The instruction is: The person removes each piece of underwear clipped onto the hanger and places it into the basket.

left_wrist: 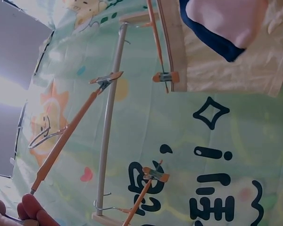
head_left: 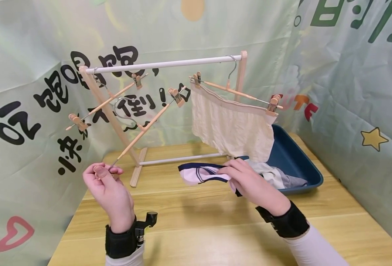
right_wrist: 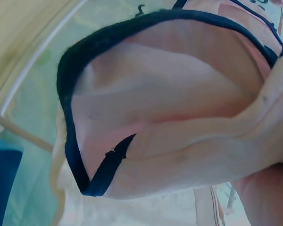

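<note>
In the head view my left hand [head_left: 112, 194] pinches the near end of a wooden clip hanger [head_left: 149, 126], whose bar slants up and away to the right. A clip [head_left: 176, 96] sits at its far end, and its metal hook points left. My right hand [head_left: 250, 183] grips a small pale pink garment with navy trim [head_left: 190, 176], held above the table. Up close in the right wrist view, the garment [right_wrist: 179, 160] gapes at a navy-edged opening. The left wrist view has my left fingers [left_wrist: 32, 207] at the hanger's [left_wrist: 61, 141] lower end.
A small rack with a white rail [head_left: 169, 63] stands on the wooden table [head_left: 196, 236]. Another clip hanger [head_left: 111, 99] hangs at its left; at its right, a hanger [head_left: 227, 89] carries a cream cloth [head_left: 232, 125]. Behind is a blue bin [head_left: 302, 159] with crumpled fabric [head_left: 279, 177].
</note>
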### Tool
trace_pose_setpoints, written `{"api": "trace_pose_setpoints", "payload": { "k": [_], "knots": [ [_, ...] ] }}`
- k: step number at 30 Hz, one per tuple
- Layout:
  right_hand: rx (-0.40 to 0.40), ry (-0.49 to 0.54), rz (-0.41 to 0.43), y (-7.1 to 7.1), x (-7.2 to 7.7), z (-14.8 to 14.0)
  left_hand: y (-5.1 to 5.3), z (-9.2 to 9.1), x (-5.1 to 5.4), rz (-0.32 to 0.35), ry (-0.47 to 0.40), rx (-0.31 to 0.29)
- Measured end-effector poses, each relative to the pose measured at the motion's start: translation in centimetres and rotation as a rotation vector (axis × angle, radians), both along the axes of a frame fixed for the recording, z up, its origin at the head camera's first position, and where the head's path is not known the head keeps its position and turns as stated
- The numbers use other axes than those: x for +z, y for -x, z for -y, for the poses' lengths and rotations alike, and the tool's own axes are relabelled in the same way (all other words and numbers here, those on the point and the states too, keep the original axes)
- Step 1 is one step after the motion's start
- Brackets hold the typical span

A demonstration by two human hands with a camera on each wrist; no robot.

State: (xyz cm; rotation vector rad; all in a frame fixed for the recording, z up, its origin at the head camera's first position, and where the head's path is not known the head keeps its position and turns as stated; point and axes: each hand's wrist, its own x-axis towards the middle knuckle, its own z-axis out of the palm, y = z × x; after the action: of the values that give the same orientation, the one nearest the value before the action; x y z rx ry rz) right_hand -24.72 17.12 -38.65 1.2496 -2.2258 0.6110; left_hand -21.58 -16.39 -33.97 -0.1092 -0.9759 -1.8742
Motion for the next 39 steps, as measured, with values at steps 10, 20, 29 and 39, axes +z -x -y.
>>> {"api": "trace_pose_setpoints", "payload": {
  "k": [10, 20, 29, 39],
  "knots": [
    [-0.085, 0.083, -0.073, 1.0, 0.6, -2.4, 0.1, 0.1, 0.0, -0.007, -0.005, -0.004],
    [-0.154, 0.120, -0.078, 1.8, 1.0, -4.6, -0.1, 0.0, 0.1, -0.012, -0.016, -0.027],
    [-0.202, 0.148, -0.104, 1.7, 1.7, -5.8, 0.0, 0.0, 0.0, -0.016, -0.012, -0.014],
    [-0.248, 0.190, -0.098, 1.8, 2.3, -7.2, 0.0, -0.1, 0.1, -0.032, -0.021, -0.011]
  ]
}}
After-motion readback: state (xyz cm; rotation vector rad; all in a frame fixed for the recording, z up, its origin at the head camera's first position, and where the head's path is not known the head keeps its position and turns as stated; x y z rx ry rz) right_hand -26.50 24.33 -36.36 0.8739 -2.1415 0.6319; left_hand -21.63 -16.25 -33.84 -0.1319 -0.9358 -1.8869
